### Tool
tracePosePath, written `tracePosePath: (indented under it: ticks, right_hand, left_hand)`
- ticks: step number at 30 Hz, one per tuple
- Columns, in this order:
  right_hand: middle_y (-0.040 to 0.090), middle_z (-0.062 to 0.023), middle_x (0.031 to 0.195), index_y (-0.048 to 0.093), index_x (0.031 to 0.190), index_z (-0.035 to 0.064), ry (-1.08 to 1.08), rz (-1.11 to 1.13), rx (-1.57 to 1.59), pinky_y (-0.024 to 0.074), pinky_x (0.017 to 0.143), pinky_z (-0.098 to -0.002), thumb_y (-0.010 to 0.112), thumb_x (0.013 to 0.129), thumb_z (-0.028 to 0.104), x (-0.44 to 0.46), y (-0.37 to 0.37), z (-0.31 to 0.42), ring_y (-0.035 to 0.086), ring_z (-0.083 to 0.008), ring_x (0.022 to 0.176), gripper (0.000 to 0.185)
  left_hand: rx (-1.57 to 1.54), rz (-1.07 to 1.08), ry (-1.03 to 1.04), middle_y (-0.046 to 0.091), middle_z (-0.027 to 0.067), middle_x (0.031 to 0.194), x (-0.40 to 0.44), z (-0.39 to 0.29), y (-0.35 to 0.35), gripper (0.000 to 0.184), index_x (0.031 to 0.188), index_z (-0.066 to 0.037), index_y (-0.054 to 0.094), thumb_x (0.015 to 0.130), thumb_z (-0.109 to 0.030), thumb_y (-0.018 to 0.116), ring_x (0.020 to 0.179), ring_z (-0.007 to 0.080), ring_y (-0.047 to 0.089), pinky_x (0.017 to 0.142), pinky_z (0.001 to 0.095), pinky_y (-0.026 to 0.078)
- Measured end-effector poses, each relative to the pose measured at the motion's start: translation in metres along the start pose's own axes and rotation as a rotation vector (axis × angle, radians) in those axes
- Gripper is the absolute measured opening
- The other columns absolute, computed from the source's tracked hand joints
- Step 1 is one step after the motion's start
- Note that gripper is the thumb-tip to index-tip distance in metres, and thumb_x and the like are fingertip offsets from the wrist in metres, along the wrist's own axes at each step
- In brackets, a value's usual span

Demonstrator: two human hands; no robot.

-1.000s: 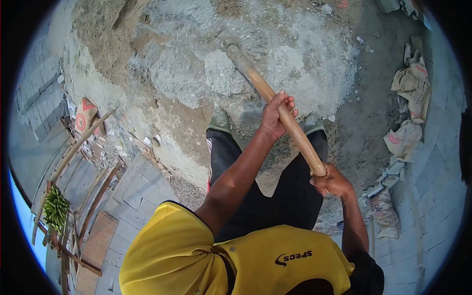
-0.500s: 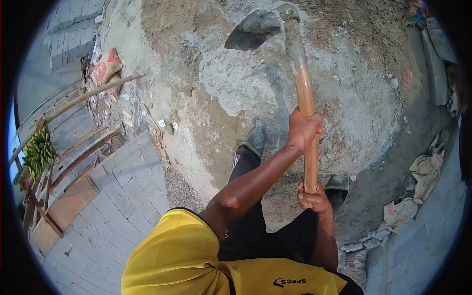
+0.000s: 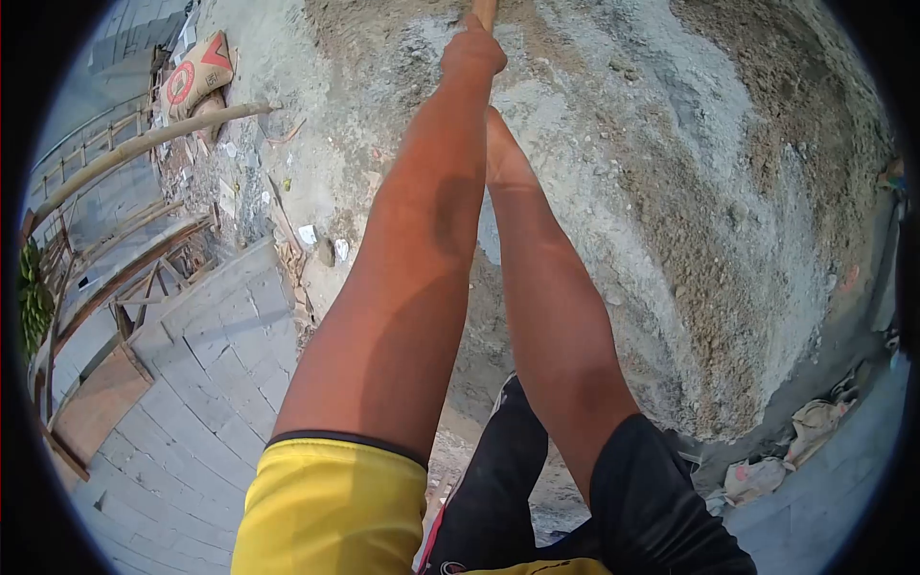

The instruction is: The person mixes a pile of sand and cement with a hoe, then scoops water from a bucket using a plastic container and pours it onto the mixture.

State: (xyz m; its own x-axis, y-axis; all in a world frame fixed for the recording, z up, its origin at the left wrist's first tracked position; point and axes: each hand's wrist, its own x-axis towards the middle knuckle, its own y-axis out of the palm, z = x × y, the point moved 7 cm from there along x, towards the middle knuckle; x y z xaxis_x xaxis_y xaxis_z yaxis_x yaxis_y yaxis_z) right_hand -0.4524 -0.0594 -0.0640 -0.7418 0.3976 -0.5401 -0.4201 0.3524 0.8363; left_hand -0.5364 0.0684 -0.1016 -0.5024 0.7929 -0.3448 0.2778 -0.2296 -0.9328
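Observation:
My left hand point(image 3: 472, 54) is stretched far forward at the top of the view, its fingers wrapped round a wooden handle point(image 3: 485, 11). Only a short piece of the handle shows; the hoe's blade is out of frame. Just behind, my right hand point(image 3: 505, 158) is partly covered by my left forearm, and its fingers are hidden. Below both arms lies a heap of grey powder and brown sand point(image 3: 671, 192).
At the upper left, a printed sack point(image 3: 198, 75) lies near a bamboo pole point(image 3: 144, 144). Green bananas point(image 3: 34, 302) hang at the left edge above grey paving point(image 3: 206, 412). Crumpled sacks point(image 3: 755, 479) lie at the lower right. My dark trouser leg point(image 3: 498, 479) shows below.
Both arms have swung forward and up from near my legs. The hoe blade, visible half a second ago, has left the view. The view has shifted, with the heap now further right.

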Motion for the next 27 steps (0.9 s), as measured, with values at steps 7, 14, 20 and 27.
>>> tracePosePath:
  ticks: [7, 14, 20, 27]
  right_hand:
    - [0.049, -0.0028, 0.058, 0.052, 0.076, 0.0055, 0.162, -0.316, -0.658, 0.035, 0.037, -0.0297, 0.062, 0.076, 0.005, -0.1, -0.077, -0.02, 0.046, -0.0126, 0.044, 0.01]
    - [0.051, -0.0012, 0.06, 0.051, 0.075, 0.0089, 0.39, -0.405, -0.698, 0.0363, 0.041, -0.0305, 0.062, 0.081, 0.009, -0.278, -0.125, 0.003, 0.047, -0.0117, 0.047, 0.013]
    - [0.051, -0.0015, 0.059, 0.052, 0.078, 0.0059, 0.379, -0.402, -0.671, 0.0352, 0.038, -0.0293, 0.062, 0.082, 0.008, -0.406, -0.153, 0.044, 0.046, -0.0111, 0.043, 0.011]
    - [0.05, -0.0013, 0.061, 0.052, 0.088, 0.0021, 0.334, -0.435, -0.608, 0.036, 0.037, -0.0261, 0.062, 0.084, 0.006, -0.647, -0.163, 0.118, 0.046, -0.009, 0.044, 0.011]
  left_hand:
    - [-0.375, 0.293, -0.366, 0.06, 0.0329, 0.117, -0.123, 0.026, 0.039, 0.088, 0.145, 0.001, 0.01, 0.076, -0.012, 0.063, 0.11, 0.043, 0.062, 0.094, 0.0419, 0.052]
    - [-0.506, 0.454, -0.511, 0.061, 0.021, 0.093, -0.275, -0.035, 0.102, 0.083, 0.144, 0.005, 0.01, 0.077, -0.003, 0.058, 0.072, 0.0264, 0.067, 0.059, 0.0401, 0.055]
    - [-0.831, 0.544, -0.635, 0.06, 0.018, 0.1, -0.393, -0.121, 0.099, 0.068, 0.123, -0.009, 0.02, 0.079, -0.01, 0.072, 0.076, 0.0262, 0.068, 0.063, 0.0464, 0.058]
    - [-1.46, 0.798, -0.711, 0.061, 0.0069, 0.092, -0.547, -0.275, 0.085, 0.048, 0.117, -0.012, 0.04, 0.089, -0.036, 0.072, 0.083, 0.0183, 0.064, 0.071, 0.0401, 0.057]
